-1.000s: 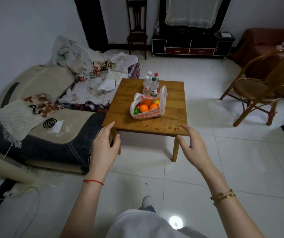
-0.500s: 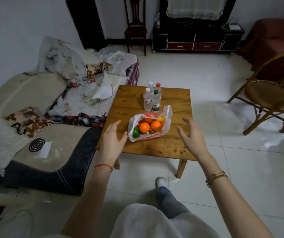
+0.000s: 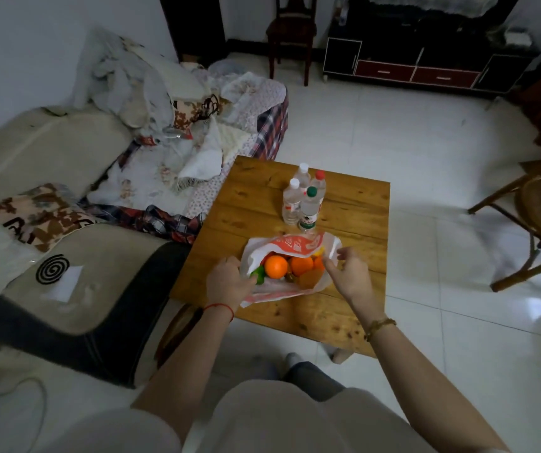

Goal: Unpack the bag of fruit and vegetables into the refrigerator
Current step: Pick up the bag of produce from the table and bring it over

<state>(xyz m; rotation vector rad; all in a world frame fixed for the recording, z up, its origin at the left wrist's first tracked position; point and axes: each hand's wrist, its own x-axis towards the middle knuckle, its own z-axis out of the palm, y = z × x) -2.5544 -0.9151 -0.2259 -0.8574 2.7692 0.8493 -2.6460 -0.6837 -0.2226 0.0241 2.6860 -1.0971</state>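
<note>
You're seeing a dim, unevenly lit room: the white floor tiles [image 3: 426, 152] glare brightly at the right, while the sofa [image 3: 66, 289] at the left sits in shadow. Wide-angle distortion bends the edges, corners darken, and your lower foreground looks soft and blurred.

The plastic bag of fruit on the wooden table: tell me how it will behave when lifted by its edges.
The plastic bag looks thin and crumpled, so it will likely sag rather than hold shape. Its mouth gapes wide between the left hand and right hand, so the round oranges could roll out if it tilts. Several fruits probably make it fairly heavy.
</note>
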